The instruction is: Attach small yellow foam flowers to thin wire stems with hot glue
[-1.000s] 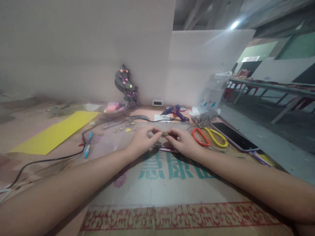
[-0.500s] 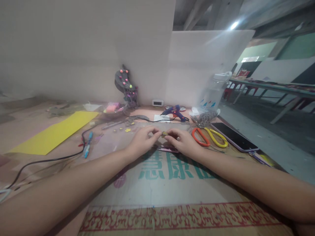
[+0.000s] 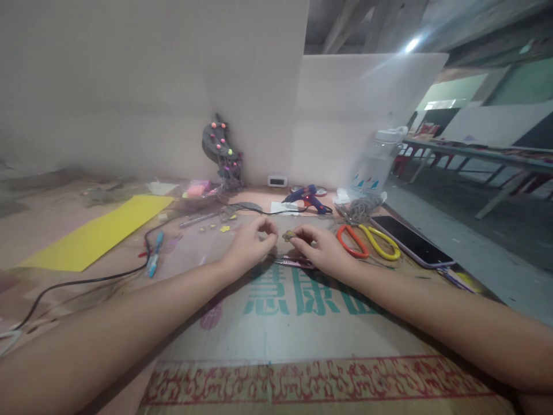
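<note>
My right hand pinches a small olive-yellow craft piece between thumb and fingertips, just above a cardboard sheet with green printed characters. My left hand sits close beside it with fingers curled into a pinch, a small gap away from the piece; whether it holds anything I cannot make out. A thin pinkish tool lies on the cardboard under my hands.
Scissors with orange and yellow handles and a phone lie to the right. A blue glue gun, its black cord, a blue pen, a yellow sheet, a plastic jar and a beaded ornament stand around.
My left hand has drawn slightly back from the small piece, which it touched before; my right hand keeps hold of it.
</note>
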Tool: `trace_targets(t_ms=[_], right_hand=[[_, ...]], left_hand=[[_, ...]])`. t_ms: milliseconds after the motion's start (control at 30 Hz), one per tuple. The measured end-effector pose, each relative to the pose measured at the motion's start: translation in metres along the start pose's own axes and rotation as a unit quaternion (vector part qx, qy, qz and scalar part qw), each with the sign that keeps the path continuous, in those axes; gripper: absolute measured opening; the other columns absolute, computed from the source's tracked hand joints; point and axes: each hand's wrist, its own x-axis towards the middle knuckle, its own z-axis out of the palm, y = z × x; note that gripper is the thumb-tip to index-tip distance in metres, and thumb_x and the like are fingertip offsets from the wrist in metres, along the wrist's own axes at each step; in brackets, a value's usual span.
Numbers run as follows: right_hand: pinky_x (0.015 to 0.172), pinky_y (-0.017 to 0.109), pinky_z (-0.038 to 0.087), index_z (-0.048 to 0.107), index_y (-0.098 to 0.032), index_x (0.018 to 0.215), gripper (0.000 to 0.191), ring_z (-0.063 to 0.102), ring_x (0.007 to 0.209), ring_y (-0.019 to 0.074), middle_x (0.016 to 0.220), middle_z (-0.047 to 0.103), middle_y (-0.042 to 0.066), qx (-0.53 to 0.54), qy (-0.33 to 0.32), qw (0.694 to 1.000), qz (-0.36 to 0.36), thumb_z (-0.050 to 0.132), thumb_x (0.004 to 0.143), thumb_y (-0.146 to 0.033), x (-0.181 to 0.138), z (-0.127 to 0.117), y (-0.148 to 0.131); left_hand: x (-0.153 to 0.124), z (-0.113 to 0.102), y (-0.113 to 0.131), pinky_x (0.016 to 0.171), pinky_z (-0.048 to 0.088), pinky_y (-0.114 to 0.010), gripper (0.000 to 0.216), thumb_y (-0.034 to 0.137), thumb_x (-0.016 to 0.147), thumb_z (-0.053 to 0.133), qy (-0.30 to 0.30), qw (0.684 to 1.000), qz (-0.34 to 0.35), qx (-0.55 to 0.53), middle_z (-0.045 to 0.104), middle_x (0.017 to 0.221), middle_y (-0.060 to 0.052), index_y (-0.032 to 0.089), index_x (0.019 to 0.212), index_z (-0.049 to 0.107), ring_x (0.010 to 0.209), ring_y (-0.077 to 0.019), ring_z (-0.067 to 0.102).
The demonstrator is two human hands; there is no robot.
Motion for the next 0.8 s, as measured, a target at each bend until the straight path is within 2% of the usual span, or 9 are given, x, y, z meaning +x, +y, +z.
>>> trace_targets(t_ms=[167,300,400,500,633,800], right_hand=[[0.06,0.024,0.043,0.061,-0.018,0.085,0.015,0.058,0.063,0.0131,0.072,0.065,0.0,0.003,0.003,1.0,-0.002,0.053,0.087,-0.031,0.0,0.0,-0.001],[0.06,0.024,0.043,0.06,-0.018,0.084,0.014,0.058,0.063,0.0133,0.071,0.064,0.0,0.006,-0.002,1.0,-0.003,0.053,0.088,-0.03,0.0,-0.001,-0.002],[0.061,0.025,0.043,0.061,-0.018,0.085,0.015,0.058,0.064,0.0135,0.072,0.064,0.0,0.003,-0.003,1.0,-0.002,0.052,0.088,-0.03,0.0,-0.001,-0.002],[0.06,0.025,0.043,0.061,-0.018,0.086,0.014,0.058,0.064,0.0134,0.073,0.065,0.0,-0.001,-0.003,1.0,0.001,0.053,0.088,-0.029,0.0,-0.001,-0.003],[0.059,0.025,0.042,0.061,-0.018,0.084,0.015,0.059,0.063,0.0139,0.071,0.065,0.0,-0.004,-0.007,1.0,0.003,0.053,0.088,-0.03,0.0,-0.002,-0.003],[0.06,0.025,0.043,0.062,-0.018,0.087,0.016,0.061,0.065,0.0144,0.074,0.068,0.001,0.016,-0.018,1.0,0.008,0.053,0.089,-0.031,0.0,-0.001,-0.002]], left_hand=[[0.0,0.0,0.0,0.07,0.046,-0.025,0.003,0.019,0.076,0.052,0.002,1.0,-0.023,-0.008,0.059,0.077,0.0,0.018,0.074,0.051,0.078,-0.0154,0.058],[0.0,0.001,0.001,0.069,0.044,-0.026,0.019,0.03,0.079,0.056,-0.001,1.0,-0.028,0.004,0.058,0.069,0.001,0.019,0.067,0.048,0.071,-0.0149,0.058],[0.001,0.0,-0.001,0.068,0.045,-0.027,0.028,0.039,0.086,0.051,-0.018,0.999,-0.035,-0.001,0.061,0.067,0.001,0.018,0.068,0.053,0.069,-0.0161,0.06],[0.001,0.0,-0.003,0.074,0.046,-0.027,0.034,0.04,0.092,0.042,-0.017,1.0,-0.011,0.0,0.067,0.076,-0.001,0.018,0.075,0.061,0.078,-0.018,0.063],[0.0,-0.001,0.001,0.08,0.046,-0.028,0.029,0.039,0.09,0.048,-0.035,0.999,0.008,-0.001,0.071,0.089,-0.002,0.018,0.085,0.067,0.088,-0.0193,0.063],[-0.002,-0.002,0.009,0.083,0.046,-0.029,0.02,0.032,0.085,0.054,-0.048,0.998,0.02,0.022,0.07,0.087,-0.003,0.017,0.081,0.066,0.086,-0.0196,0.063]])
